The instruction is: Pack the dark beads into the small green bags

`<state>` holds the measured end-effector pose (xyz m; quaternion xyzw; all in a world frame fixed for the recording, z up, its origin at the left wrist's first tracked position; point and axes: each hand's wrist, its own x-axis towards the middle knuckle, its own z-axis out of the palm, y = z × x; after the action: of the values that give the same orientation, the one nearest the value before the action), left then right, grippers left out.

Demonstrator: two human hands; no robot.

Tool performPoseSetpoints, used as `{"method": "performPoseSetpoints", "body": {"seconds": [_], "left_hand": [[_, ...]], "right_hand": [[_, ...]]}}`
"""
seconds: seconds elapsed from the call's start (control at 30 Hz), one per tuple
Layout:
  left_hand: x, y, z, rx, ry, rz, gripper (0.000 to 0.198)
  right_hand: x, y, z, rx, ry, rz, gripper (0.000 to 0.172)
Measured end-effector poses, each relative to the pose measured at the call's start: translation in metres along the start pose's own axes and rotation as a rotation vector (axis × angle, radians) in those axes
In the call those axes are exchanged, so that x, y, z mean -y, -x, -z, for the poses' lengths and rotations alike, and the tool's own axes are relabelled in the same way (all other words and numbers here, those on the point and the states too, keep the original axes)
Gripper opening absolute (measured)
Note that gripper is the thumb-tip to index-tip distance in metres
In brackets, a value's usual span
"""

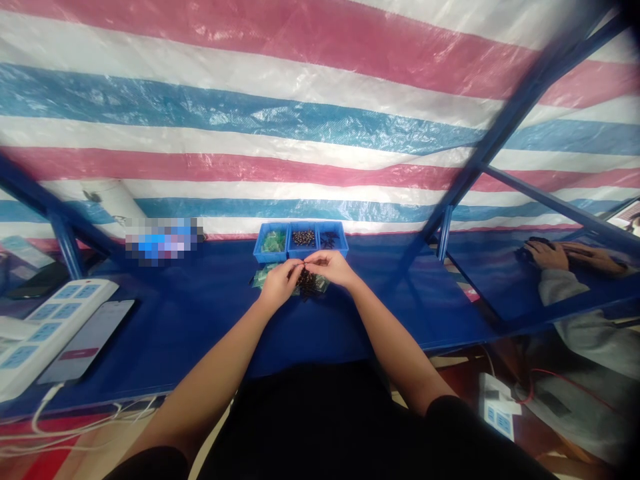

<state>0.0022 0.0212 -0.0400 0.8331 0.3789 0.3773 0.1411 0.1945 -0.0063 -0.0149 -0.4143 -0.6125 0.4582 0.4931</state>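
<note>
My left hand point(281, 283) and my right hand point(331, 267) meet at the fingertips over the table. Both are closed in a pinch around something tiny and dark, too small to name. Just below them lies a heap of small dark and brass-coloured pieces point(310, 285), partly covered by my fingers. Clear greenish packets point(261, 275) lie under and around that heap. Right behind my hands stand three joined blue bins. Greenish bags or pieces fill the left bin point(271, 257). Small brass-and-black parts point(303, 238) lie in the middle one, and dark slim parts point(330, 239) in the right one.
On the blue table point(200, 313), a white power strip point(60, 327) and a phone point(93, 340) on a cable lie at the left. Blue frame posts point(445, 230) rise on both sides. At the right, another person's hands point(547, 255) rest on a neighbouring table. Striped sheeting hangs behind.
</note>
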Motion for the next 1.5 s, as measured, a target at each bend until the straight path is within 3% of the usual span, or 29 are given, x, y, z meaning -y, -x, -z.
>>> {"method": "performPoseSetpoints", "body": {"seconds": [0.43,0.87,1.5], "left_hand": [[-0.0037,0.0008,0.0027,0.017,0.035,0.056,0.031],[0.0001,-0.0009,0.0024,0.002,-0.039,-0.040,0.027],[-0.0022,-0.0004,0.0025,0.028,-0.010,0.006,0.030]], "right_hand": [[-0.0038,-0.0009,0.0008,-0.028,0.007,0.016,0.038],[0.0016,0.0008,-0.0011,-0.005,0.014,0.019,0.036],[-0.0029,0.0006,-0.0017,-0.013,0.008,0.011,0.038]]}}
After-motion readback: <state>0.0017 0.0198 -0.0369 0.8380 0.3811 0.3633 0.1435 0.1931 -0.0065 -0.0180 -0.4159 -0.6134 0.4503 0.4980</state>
